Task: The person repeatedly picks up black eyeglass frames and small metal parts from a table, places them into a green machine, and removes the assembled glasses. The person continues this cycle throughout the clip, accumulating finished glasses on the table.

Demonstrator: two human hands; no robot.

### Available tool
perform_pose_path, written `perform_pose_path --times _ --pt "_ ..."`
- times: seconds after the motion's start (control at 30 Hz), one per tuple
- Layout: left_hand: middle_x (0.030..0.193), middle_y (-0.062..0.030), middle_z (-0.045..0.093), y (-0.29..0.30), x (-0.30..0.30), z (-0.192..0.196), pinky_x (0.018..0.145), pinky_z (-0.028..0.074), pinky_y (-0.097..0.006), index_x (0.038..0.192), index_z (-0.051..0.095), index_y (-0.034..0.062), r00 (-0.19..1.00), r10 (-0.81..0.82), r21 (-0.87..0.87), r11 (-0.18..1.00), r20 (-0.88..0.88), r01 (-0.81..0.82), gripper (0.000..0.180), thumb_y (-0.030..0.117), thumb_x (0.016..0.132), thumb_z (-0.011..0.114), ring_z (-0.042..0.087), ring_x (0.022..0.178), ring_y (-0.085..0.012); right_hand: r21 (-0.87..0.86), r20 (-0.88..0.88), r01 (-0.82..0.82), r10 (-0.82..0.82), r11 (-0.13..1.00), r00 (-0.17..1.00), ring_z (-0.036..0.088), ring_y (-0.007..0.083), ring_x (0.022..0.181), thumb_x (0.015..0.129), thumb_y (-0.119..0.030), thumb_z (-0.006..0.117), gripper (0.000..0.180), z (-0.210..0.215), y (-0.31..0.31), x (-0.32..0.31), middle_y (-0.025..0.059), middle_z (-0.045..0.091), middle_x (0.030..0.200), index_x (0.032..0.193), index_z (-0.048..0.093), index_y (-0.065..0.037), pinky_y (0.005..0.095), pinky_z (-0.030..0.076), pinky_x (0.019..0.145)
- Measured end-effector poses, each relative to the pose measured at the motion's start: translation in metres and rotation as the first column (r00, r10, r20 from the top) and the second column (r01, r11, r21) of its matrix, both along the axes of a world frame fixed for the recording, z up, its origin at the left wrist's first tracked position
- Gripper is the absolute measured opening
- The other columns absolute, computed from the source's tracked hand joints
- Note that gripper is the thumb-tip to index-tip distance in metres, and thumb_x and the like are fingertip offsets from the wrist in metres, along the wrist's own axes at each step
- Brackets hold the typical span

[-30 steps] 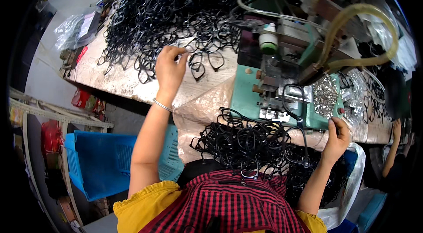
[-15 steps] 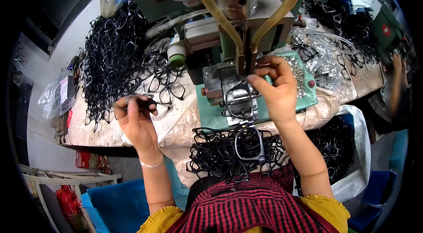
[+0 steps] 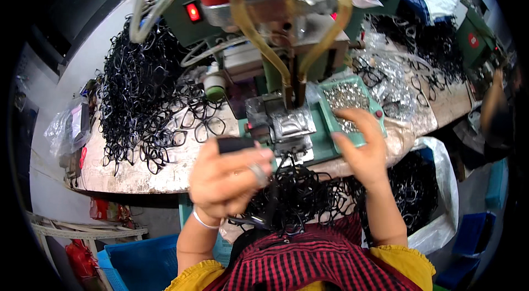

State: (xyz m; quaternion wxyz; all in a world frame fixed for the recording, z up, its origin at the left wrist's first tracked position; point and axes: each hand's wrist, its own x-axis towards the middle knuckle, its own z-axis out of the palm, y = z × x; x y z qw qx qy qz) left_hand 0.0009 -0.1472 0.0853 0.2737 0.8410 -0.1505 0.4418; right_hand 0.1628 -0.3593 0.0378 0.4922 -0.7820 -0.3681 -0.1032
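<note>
My left hand (image 3: 228, 181), smeared by motion, is in front of the machine's left side with its fingers curled. A dark eyeglass frame (image 3: 259, 216) hangs below the fingers and seems to be in its grip. A black band or block (image 3: 237, 145) shows at the index finger; I cannot make out what it is. My right hand (image 3: 363, 150) is open, thumb and index finger apart, at the near edge of a green tray (image 3: 329, 120) of small metal parts (image 3: 347, 101). Between the hands is the machine's metal fixture (image 3: 292, 124), with no eyeglass frame visible on it.
Two yellowish tubes (image 3: 318, 49) run down to the machine head above the fixture. Black eyeglass frames lie in a tall heap (image 3: 132, 76) at left and a pile (image 3: 292, 192) at the table's front edge. A blue crate (image 3: 140, 260) stands at lower left; a co-worker's arm (image 3: 496, 98) shows far right.
The eyeglass frame at the fixture has left it. My left hand has moved right and nearer to me, and my right hand has drawn back from the fixture toward the parts tray.
</note>
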Motion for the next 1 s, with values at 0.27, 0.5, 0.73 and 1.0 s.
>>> perform_pose_path --times 0.27,0.5,0.73,1.0 --pt "0.106 -0.0046 0.073 -0.013 0.027 -0.028 0.087 0.054 -0.043 0.095 0.076 0.0127 0.984 -0.077 0.161 0.982 -0.162 0.103 0.024 0.01 0.072 0.077 0.063 0.078 -0.025 -0.224 0.334 0.414 -0.329 0.882 0.883 0.058 0.0338 0.092 0.077 -0.01 0.074 0.014 -0.078 -0.016 0.058 0.0117 0.066 0.087 0.086 0.067 -0.004 0.0436 0.046 0.089" --pt "0.107 -0.0023 0.074 -0.011 0.024 -0.024 0.078 0.051 -0.038 0.093 0.074 0.012 0.978 -0.08 0.143 0.984 -0.193 0.109 0.021 0.009 0.073 0.077 0.05 0.063 -0.0225 -0.176 0.138 0.355 -0.334 0.918 0.932 0.062 0.0309 0.09 0.078 -0.011 0.075 0.012 -0.074 -0.006 0.076 0.0104 0.07 0.092 0.086 0.075 -0.003 0.038 0.049 0.085" --pt "0.123 -0.0089 0.068 -0.023 0.015 -0.058 0.09 0.05 -0.038 0.114 0.069 0.0112 0.995 -0.025 0.078 0.996 -0.093 0.033 0.034 0.013 0.08 0.074 0.065 0.095 -0.0265 -0.06 -0.056 0.257 -0.26 0.965 0.964 0.067 0.0269 0.096 0.088 -0.008 0.066 0.017 -0.089 -0.005 0.092 0.0136 0.072 0.101 0.103 0.074 -0.005 0.0341 0.049 0.089" --pt "0.116 -0.0138 0.061 -0.018 -0.12 -0.046 0.087 0.052 -0.037 0.109 0.056 0.0094 0.971 0.21 -0.414 0.899 0.119 -0.144 0.014 0.012 0.096 0.054 0.062 0.1 -0.0193 0.006 -0.139 0.268 -0.264 0.963 0.954 0.064 0.0175 0.091 0.086 0.0 0.066 0.014 -0.098 -0.033 0.061 0.0085 0.069 0.096 0.099 0.071 0.0 0.0291 0.049 0.085"
